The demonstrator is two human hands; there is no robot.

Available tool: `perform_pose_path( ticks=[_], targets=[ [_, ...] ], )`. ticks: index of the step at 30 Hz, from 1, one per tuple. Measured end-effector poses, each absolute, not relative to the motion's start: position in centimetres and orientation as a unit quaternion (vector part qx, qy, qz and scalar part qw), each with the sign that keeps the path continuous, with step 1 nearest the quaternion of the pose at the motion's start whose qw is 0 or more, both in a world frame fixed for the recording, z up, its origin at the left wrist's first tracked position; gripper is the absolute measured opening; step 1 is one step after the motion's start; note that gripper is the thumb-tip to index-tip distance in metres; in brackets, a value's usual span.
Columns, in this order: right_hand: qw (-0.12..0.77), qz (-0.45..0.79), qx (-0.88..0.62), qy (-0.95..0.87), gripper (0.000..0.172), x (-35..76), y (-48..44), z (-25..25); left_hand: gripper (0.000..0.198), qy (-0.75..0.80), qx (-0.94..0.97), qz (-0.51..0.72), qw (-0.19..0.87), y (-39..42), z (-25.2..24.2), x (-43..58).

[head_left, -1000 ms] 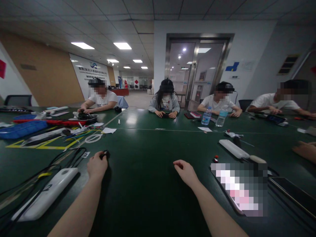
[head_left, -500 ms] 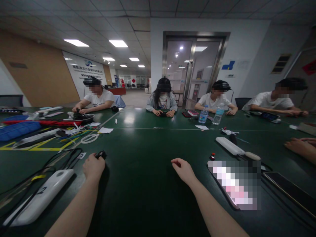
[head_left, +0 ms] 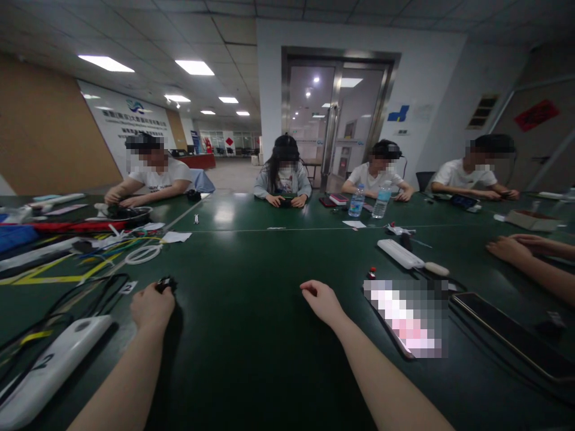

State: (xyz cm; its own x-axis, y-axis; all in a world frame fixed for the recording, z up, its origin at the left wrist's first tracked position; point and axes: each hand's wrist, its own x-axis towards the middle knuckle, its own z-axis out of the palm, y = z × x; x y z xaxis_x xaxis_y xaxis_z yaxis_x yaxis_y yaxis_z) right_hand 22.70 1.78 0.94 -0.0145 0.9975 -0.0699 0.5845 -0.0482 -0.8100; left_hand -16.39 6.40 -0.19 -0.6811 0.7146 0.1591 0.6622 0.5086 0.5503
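My left hand (head_left: pixel 153 304) rests on the dark green table (head_left: pixel 242 335), its fingers closed round a small black object (head_left: pixel 166 284) whose kind I cannot make out. Across from it, my right hand (head_left: pixel 323 302) lies on the table with its fingers curled in, and nothing shows in them. A phone with a blurred-out, lit screen (head_left: pixel 398 320) lies to the right of that hand. Behind the phone's top edge stands a tiny red and white item (head_left: pixel 371 273). Left of my left hand are black cables (head_left: pixel 101 296) and a white device marked 2 (head_left: pixel 58 365).
A white power bank-like block (head_left: pixel 399 254) and a dark phone (head_left: pixel 507 335) lie to the right. Another person's hands (head_left: pixel 512 246) rest at the right edge. Two water bottles (head_left: pixel 381 200) stand farther back. Several people wearing headsets sit opposite. Coiled white cable (head_left: pixel 142 254) lies at left.
The view has swung slightly to the right, so most things sit farther left in the picture. Both hands keep nearly the same pose, and the small black object stays in my left hand.
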Motion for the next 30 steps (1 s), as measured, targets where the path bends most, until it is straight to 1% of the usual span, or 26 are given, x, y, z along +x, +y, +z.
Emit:
perform_pose_path(
  ticks=[4, 11, 15, 23, 25, 27, 30],
  targets=[
    [0.303, 0.349, -0.634, -0.620, 0.024, 22.8, 1.8, 0.7, 0.050, 0.886, 0.388, 0.252, 0.026, 6.1, 0.2, -15.9],
    [0.317, 0.344, -0.631, -0.620, 0.023, 22.9, 2.0, 0.5, 0.049, 0.885, 0.380, 0.269, 0.011, 6.4, -0.2, -16.1],
    [0.324, 0.348, -0.627, -0.617, 0.023, 23.0, 2.0, 0.2, 0.050, 0.894, 0.367, 0.257, -0.012, 6.4, -0.4, -16.0],
    [0.305, 0.342, -0.632, -0.625, 0.024, 23.1, 2.3, 0.5, 0.050, 0.907, 0.346, 0.237, -0.033, 6.7, -0.8, -16.3],
    [0.301, 0.345, -0.634, -0.623, 0.024, 23.0, 2.2, 0.5, 0.050, 0.898, 0.376, 0.229, -0.028, 6.7, -0.8, -15.8],
    [0.298, 0.346, -0.635, -0.623, 0.025, 22.9, 2.2, 0.5, 0.048, 0.867, 0.449, 0.215, -0.008, 6.5, -0.7, -13.9],
    [0.296, 0.341, -0.631, -0.631, 0.025, 22.8, 2.2, 0.5, 0.043, 0.749, 0.626, 0.218, 0.031, 5.6, -0.8, -8.9]
  ],
)
